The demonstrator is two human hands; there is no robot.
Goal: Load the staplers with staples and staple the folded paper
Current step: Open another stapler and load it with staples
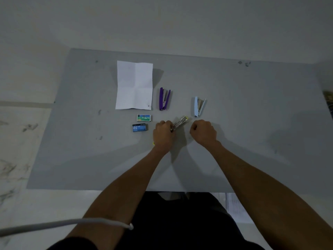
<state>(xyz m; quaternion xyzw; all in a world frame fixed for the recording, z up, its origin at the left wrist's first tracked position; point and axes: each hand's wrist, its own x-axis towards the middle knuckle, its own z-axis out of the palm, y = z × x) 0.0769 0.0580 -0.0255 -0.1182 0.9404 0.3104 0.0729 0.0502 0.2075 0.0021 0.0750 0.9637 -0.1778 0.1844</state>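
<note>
Near the frame's centre a small metal stapler (180,124) is pinched at its rear end by the left grip (163,134); the right grip (203,131) is curled beside it, its content cannot be told. The stapler is judged light, stiff, slippery, best held by its sides

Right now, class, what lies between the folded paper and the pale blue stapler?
The purple stapler, lying open on the table beside the folded paper, apart from the pale blue stapler; the head view shows it.
</note>
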